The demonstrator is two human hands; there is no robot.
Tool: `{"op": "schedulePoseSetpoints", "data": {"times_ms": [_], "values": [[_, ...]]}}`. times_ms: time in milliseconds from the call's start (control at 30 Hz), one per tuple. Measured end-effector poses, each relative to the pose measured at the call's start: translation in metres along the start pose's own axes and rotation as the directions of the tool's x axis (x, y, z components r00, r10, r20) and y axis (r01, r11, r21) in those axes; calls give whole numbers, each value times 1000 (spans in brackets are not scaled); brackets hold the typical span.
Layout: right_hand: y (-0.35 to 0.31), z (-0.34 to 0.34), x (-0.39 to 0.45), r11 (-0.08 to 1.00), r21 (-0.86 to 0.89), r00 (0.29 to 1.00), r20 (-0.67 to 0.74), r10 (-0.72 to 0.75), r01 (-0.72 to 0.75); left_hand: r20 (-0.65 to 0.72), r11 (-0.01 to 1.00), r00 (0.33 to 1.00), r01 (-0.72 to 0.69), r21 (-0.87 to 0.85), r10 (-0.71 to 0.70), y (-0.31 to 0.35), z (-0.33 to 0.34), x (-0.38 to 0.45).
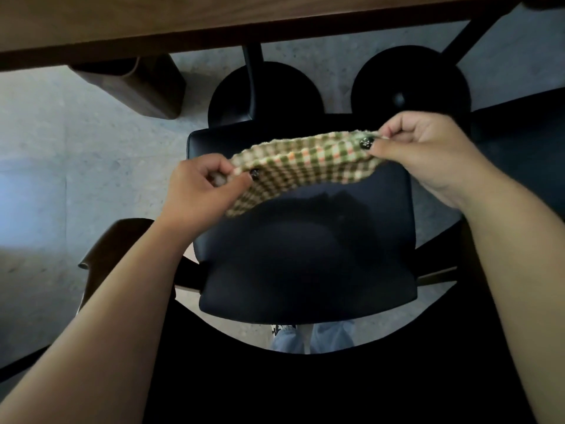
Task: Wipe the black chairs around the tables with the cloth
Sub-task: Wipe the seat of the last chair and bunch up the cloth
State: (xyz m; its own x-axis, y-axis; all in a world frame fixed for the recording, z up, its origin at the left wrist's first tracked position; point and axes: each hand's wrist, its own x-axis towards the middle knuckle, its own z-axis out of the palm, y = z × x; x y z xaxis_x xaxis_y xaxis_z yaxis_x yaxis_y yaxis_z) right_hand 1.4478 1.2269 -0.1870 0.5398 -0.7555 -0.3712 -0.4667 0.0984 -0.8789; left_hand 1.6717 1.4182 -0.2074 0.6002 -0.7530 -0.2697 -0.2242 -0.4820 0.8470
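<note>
Both hands pinch the checked cloth (301,168) taut, left hand (200,191) and right hand (423,151) at opposite corners, seemingly just above the black chair (305,255) seat.

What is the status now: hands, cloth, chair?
Left hand and right hand each pinch a cloth corner. Cloth stretched above chair seat, not wiping yet. Nothing in the way.

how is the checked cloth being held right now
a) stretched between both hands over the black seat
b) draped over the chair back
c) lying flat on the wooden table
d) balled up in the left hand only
a: the left hand and the right hand each pinch an end of the checked cloth, stretched above the black seat.
</note>
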Motion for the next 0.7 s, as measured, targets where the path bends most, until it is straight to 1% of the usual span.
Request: {"op": "schedulePoseSetpoints", "data": {"times_ms": [33,67,100,133,167,200,267,333,367,433,500,567,633,700], "values": [[6,3,3,998,45,999,-11,45,-44,1,988,1000,31,-150,-31,2,-1,2],[13,7,6,993,89,995,-49,85,-80,11,949,998,69,-308,-69,4,-2,3],[20,13,8,986,130,987,-102,121,-108,23,901,994,106,-420,-106,3,-2,4],[28,21,10,980,157,976,-161,148,-123,24,878,989,139,-459,-144,-1,0,5],[36,29,11,980,148,961,-222,166,-135,19,885,983,172,-433,-182,-6,5,5],[45,38,11,984,103,946,-275,172,-149,-9,911,976,198,-361,-215,-14,10,4],[63,53,7,981,0,918,-354,182,-194,-114,961,964,218,-173,-239,-28,23,6],[80,64,2,973,-30,899,-391,198,-227,-198,974,955,226,-7,-223,-40,37,14],[88,67,0,971,-46,893,-405,196,-234,-219,970,951,235,60,-217,-46,43,19],[101,71,3,970,-57,880,-435,190,-237,-226,961,950,249,123,-217,-58,56,35],[109,74,15,974,-34,869,-459,185,-225,-222,961,951,248,126,-216,-68,68,53],[116,76,29,978,-30,871,-460,172,-209,-243,964,939,263,43,-245,-80,78,71],[129,79,37,972,-9,871,-445,207,-235,-225,940,913,339,-47,-340,-95,85,78],[145,83,36,945,-1,856,-423,297,-328,-189,899,879,429,-84,-437,-110,91,75]]}}
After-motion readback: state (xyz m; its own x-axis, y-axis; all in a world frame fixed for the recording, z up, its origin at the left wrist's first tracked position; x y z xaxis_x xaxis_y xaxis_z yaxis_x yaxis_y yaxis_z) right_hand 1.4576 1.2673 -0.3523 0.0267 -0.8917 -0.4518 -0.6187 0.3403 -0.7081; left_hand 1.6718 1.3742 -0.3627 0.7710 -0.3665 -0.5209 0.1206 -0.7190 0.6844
